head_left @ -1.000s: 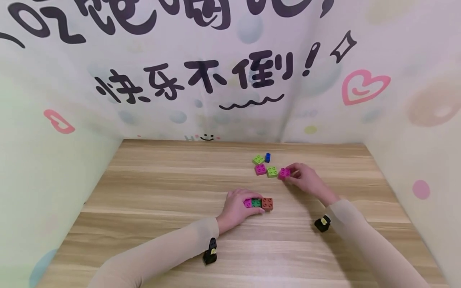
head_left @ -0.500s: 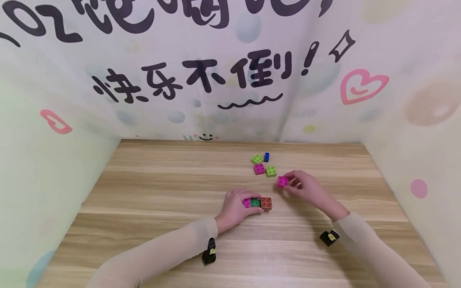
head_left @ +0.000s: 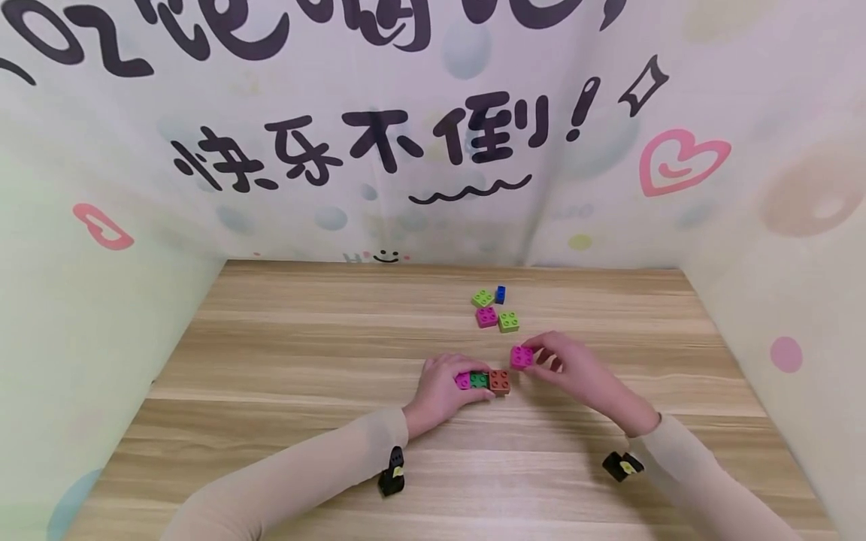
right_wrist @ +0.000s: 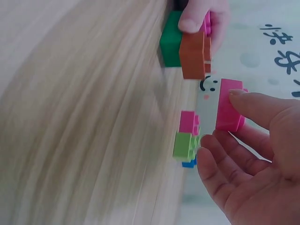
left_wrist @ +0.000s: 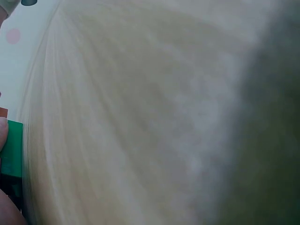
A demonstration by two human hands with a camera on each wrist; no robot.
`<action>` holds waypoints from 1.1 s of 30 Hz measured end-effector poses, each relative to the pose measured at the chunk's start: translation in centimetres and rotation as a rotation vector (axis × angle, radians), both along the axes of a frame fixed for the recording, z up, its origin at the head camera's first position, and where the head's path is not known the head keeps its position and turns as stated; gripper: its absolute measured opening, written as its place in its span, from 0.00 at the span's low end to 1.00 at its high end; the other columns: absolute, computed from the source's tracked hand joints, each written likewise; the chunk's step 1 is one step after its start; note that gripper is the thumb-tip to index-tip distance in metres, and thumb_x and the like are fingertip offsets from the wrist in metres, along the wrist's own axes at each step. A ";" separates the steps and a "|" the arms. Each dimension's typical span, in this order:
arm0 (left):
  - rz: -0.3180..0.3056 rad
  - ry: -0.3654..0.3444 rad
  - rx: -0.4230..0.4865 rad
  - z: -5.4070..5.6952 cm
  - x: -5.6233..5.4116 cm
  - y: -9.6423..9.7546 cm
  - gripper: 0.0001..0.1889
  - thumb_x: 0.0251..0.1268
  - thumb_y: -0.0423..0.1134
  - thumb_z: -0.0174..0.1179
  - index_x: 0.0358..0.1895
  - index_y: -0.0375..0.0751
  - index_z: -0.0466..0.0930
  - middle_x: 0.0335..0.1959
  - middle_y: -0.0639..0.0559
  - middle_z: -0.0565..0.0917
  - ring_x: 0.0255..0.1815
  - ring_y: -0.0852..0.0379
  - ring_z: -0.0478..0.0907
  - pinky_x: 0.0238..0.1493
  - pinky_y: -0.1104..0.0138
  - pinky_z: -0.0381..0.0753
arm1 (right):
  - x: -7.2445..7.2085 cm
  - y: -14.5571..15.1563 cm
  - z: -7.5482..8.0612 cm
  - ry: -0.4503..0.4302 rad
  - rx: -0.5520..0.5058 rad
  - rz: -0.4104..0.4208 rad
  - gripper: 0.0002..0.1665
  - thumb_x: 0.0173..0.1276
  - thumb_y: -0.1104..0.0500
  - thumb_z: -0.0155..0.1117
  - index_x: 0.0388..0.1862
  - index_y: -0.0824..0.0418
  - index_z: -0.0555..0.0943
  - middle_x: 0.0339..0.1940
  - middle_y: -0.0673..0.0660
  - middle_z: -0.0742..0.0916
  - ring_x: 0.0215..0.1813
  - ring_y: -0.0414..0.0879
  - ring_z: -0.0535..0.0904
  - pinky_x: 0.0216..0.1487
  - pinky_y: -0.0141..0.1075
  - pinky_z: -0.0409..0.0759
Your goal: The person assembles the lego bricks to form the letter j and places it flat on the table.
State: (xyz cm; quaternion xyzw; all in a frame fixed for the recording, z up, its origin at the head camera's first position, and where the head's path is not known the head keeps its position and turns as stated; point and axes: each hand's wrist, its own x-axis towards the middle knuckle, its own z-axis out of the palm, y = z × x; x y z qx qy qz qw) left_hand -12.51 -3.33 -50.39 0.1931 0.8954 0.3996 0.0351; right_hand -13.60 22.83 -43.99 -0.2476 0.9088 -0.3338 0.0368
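Note:
My left hand (head_left: pixel 443 391) grips a group of joined toy building bricks on the table: a pink brick (head_left: pixel 463 381), a green brick (head_left: pixel 479 380) and a brown brick (head_left: pixel 500 382). The right wrist view shows the brown brick (right_wrist: pixel 193 57) set higher than a green brick (right_wrist: pixel 170 40) and jutting past its end. Between thumb and finger, my right hand (head_left: pixel 575 370) pinches another pink brick (head_left: pixel 522 357), held above the table just to the back right of the brown one. Its other fingers are loosely bent. At the left wrist view's edge, part of a green brick (left_wrist: pixel 12 150) shows.
Farther back on the wooden table (head_left: pixel 304 330) lie two lime green bricks (head_left: pixel 509 321), a pink brick (head_left: pixel 486 317) and a small blue brick (head_left: pixel 501 294). A printed cloth wall (head_left: pixel 311 225) stands behind the table. Black wrist devices (head_left: pixel 392 473) hang by both sleeves.
My right hand has lifted the pink brick away from the loose bricks and brought it forward and left, close to the brown brick. The left hand stays in place on its bricks.

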 end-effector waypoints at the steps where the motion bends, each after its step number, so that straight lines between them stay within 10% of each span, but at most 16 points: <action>1: -0.001 0.004 0.000 0.0 0.0 0.0 0.23 0.56 0.54 0.78 0.56 0.56 0.89 0.56 0.57 0.88 0.58 0.53 0.79 0.60 0.55 0.65 | 0.2 -0.1 0.0 0.001 0.000 0.006 0.17 0.71 0.60 0.73 0.56 0.64 0.84 0.48 0.54 0.88 0.45 0.46 0.84 0.43 0.39 0.85; 33: 0.000 0.001 -0.007 -0.2 -0.1 0.0 0.25 0.57 0.54 0.77 0.59 0.53 0.88 0.54 0.57 0.88 0.57 0.54 0.78 0.60 0.55 0.64 | 1.2 -2.6 -1.0 -0.018 -0.034 0.100 0.15 0.71 0.58 0.73 0.55 0.58 0.85 0.45 0.49 0.87 0.43 0.46 0.82 0.42 0.40 0.85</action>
